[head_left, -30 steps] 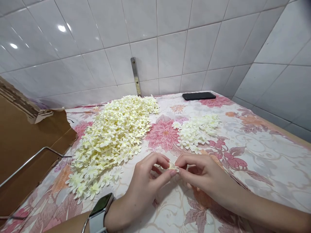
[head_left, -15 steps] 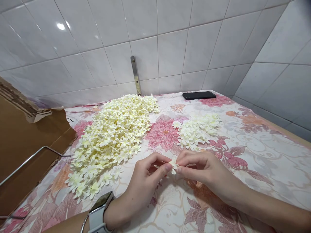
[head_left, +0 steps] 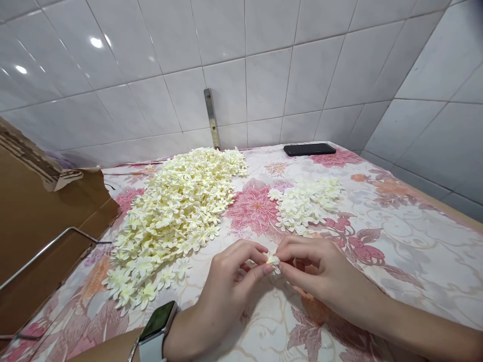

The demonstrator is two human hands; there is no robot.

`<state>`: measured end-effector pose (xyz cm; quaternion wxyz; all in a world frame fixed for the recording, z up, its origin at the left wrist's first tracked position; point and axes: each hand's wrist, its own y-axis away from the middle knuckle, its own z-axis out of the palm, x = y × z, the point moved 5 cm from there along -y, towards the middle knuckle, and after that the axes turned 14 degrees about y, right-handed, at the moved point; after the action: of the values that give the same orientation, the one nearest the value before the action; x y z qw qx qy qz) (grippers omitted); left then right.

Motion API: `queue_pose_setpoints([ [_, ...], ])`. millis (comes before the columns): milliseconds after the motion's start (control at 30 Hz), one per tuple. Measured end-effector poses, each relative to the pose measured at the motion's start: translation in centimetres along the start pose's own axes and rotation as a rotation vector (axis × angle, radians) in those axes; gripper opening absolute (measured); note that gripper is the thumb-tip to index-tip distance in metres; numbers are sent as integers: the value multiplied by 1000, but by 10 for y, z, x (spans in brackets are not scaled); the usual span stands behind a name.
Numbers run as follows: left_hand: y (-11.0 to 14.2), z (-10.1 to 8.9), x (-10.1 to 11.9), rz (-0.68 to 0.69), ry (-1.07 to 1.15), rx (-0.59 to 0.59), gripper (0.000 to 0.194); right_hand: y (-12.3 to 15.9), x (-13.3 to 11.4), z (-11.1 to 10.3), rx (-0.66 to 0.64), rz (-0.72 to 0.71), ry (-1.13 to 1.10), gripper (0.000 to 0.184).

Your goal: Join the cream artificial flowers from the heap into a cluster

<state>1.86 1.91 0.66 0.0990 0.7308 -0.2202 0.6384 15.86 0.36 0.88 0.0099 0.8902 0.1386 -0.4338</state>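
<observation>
Brightly lit | glare on left tiles (head_left: pixel 75 65) | soft shadows | top-right corner perhaps blurred

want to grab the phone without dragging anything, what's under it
Floral tablecloth shows all around the phone; whatever lies directly beneath is covered, so I can't tell.

Tablecloth (head_left: pixel 407 256): white, pink and orange flowers, beige swirls
Big flower pile (head_left: pixel 181 201): cream-yellow
Small flower pile (head_left: pixel 305 203): white
Phone (head_left: pixel 309 149): black
Watch strap (head_left: pixel 152 348): pale grey
Box (head_left: pixel 49 221): brown
Wall tiles (head_left: pixel 222 35): whitish grey, faint marbling
</observation>
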Motion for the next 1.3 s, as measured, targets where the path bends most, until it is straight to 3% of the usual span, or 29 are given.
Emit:
queue_pose_setpoints([
  [600, -9, 0, -14, -270, 502, 69, 12, -7, 16, -3, -48, 211, -288, 18],
  [800, -8, 1, -16, -275, 552, 50, 19, -6, 13, 3, -177, 150, -287, 19],
  [900, -8, -2, -19, -274, 562, 107, 29, -5, 12, 5, -174, 116, -213, 23],
  [1033, -8, 1, -19, -307, 514, 70, 24, -4, 13, 8, -190, 117, -230, 21],
  [1100, -8, 1, -19, -318, 488, 76, 22, -4, 14, 6, -150, 136, -227, 19],
  [1300, -7, -3, -13, -237, 281, 92, 17, -8, 21, -11, 128, 211, -177, 22],
])
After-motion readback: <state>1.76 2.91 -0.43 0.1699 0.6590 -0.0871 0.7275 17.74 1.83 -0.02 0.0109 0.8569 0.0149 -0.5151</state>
